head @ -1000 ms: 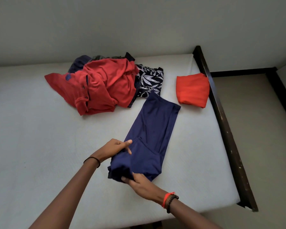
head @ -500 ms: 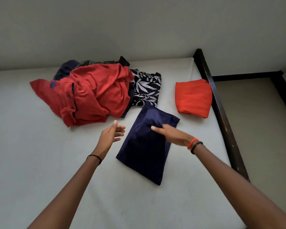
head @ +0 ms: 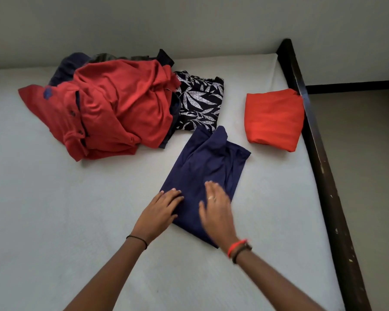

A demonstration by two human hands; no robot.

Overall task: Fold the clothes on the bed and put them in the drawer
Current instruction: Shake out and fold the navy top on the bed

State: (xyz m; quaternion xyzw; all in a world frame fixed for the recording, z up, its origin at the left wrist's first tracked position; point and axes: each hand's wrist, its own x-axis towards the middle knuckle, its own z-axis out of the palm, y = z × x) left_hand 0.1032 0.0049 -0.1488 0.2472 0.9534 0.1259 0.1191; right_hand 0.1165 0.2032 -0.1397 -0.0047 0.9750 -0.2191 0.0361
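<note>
A pale bed point(head: 54, 221) is filling the view, with the navy garment point(head: 202, 171) lying folded toward its right edge, near the folded orange cloth point(head: 272, 120). The left hand point(head: 160, 213) and right hand point(head: 216, 209) are both resting flat and open on its near end, gripping nothing. It is looking thin, limp and light, so sliding both palms under the near fold would probably be keeping it from unfolding.

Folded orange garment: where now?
Head view: folded orange garment lies far right on the mattress, against the dark bed frame, right of the leaf-print garment.
</note>
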